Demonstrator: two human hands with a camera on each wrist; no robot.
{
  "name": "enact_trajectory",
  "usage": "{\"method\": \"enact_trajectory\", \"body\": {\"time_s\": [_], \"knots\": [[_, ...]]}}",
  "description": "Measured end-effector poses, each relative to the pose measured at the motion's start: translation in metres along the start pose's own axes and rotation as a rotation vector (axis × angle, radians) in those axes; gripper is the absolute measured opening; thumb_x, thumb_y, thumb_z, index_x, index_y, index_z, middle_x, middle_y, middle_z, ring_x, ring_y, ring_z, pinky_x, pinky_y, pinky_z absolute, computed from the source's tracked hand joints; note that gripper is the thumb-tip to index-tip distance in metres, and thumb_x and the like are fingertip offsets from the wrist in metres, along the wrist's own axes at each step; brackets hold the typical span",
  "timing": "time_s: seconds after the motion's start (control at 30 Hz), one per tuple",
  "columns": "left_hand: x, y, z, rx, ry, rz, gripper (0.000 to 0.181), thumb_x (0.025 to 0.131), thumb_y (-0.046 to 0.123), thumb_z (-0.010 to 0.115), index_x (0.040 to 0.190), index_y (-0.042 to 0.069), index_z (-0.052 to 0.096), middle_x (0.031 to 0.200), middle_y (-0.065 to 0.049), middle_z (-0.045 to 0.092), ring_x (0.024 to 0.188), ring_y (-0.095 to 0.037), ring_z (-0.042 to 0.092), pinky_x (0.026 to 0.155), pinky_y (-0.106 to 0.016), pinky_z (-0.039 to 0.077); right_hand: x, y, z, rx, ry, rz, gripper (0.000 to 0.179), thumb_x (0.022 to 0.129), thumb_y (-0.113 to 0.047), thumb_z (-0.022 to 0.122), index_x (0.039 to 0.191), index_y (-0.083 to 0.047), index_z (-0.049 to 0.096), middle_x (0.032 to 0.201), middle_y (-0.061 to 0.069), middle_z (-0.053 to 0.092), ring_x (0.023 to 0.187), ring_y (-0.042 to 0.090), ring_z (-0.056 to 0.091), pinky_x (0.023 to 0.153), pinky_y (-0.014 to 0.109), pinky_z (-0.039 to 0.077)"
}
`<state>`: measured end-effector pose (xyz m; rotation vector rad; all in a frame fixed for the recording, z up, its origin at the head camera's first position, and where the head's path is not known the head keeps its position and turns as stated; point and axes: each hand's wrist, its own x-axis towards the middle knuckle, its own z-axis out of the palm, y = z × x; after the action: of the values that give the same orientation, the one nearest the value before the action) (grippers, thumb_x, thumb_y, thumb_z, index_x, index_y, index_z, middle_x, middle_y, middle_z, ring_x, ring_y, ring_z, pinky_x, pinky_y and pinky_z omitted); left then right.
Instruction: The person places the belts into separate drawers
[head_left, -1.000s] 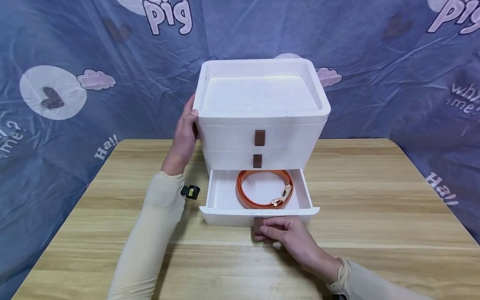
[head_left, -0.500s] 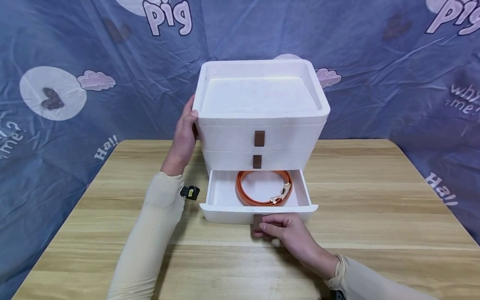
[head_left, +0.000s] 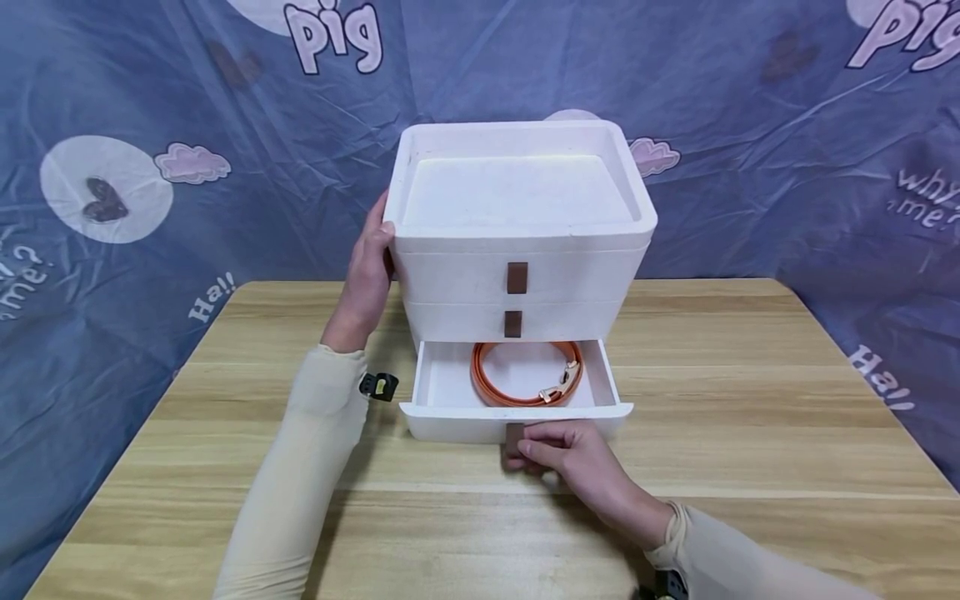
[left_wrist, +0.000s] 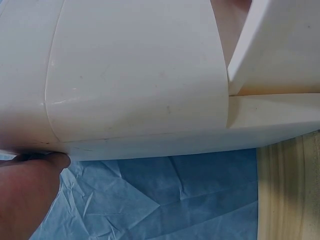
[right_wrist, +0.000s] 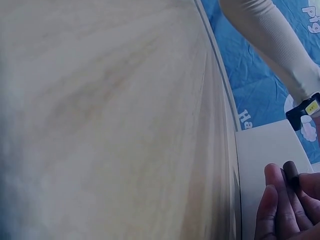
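A white drawer cabinet (head_left: 450,279) with three brown pull tabs stands at the back of the wooden table. Its bottom drawer (head_left: 442,425) is pulled out, and a coiled orange-brown belt (head_left: 483,383) with a gold buckle lies inside. My left hand (head_left: 367,271) presses flat against the cabinet's left side near the top, its thumb at the front corner; the other fingers are partly hidden behind. In the left wrist view, the left hand (left_wrist: 35,187) touches the white side. My right hand (head_left: 581,458) pinches the bottom drawer's brown tab (head_left: 513,440) between thumb and fingers.
The wooden table (head_left: 750,400) extends to both sides and in front of the cabinet. A blue patterned cloth (head_left: 262,125) hangs behind it. Small black wrist devices (head_left: 379,386) sit on both wrists. A shallow tray top (head_left: 517,192) caps the cabinet.
The bottom drawer has slid slightly inward toward the cabinet, and the right hand has moved with it while pinching the tab. The left hand stays at the cabinet's side.
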<state>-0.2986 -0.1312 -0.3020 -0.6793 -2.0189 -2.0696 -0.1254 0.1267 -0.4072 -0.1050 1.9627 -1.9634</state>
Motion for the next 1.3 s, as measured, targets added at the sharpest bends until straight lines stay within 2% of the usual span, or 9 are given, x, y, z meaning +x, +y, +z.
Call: {"method": "enact_trajectory", "body": {"time_s": [0.27, 0.5, 0.73, 1.3], "knots": [[-0.001, 0.0, 0.0, -0.012, 0.01, -0.005, 0.062, 0.098, 0.028, 0.03, 0.157, 0.012, 0.021, 0.148, -0.011, 0.037, 0.12, -0.027, 0.044, 0.097, -0.039, 0.035, 0.003, -0.001, -0.001, -0.027, 0.011, -0.015, 0.025, 0.092, -0.007, 0.065, 0.11, 0.01, 0.068, 0.096, 0.018, 0.072, 0.092, 0.029, 0.07, 0.078, 0.034, 0.053], [0.0, 0.0, 0.0, -0.023, 0.014, 0.001, 0.062, 0.098, 0.027, 0.03, 0.157, 0.011, 0.021, 0.148, -0.012, 0.037, 0.121, -0.027, 0.044, 0.097, -0.039, 0.035, 0.007, 0.0, -0.001, -0.028, 0.019, -0.018, 0.024, 0.092, -0.004, 0.063, 0.11, 0.012, 0.067, 0.094, 0.02, 0.072, 0.091, 0.03, 0.07, 0.076, 0.034, 0.054], [0.0, 0.0, 0.0, -0.009, 0.009, -0.014, 0.062, 0.098, 0.029, 0.03, 0.157, 0.012, 0.021, 0.147, -0.012, 0.038, 0.119, -0.027, 0.045, 0.097, -0.039, 0.036, 0.006, -0.001, -0.001, -0.032, 0.022, -0.015, 0.025, 0.093, -0.005, 0.063, 0.11, 0.013, 0.067, 0.094, 0.019, 0.072, 0.09, 0.028, 0.07, 0.076, 0.033, 0.053], [0.0, 0.001, 0.0, -0.015, -0.01, 0.003, 0.062, 0.099, 0.029, 0.029, 0.157, 0.012, 0.019, 0.149, -0.011, 0.037, 0.121, -0.027, 0.044, 0.098, -0.039, 0.034, 0.011, -0.006, 0.0, -0.042, 0.03, 0.0, 0.024, 0.093, -0.006, 0.063, 0.109, 0.011, 0.068, 0.094, 0.018, 0.072, 0.091, 0.027, 0.07, 0.075, 0.033, 0.053]]}}
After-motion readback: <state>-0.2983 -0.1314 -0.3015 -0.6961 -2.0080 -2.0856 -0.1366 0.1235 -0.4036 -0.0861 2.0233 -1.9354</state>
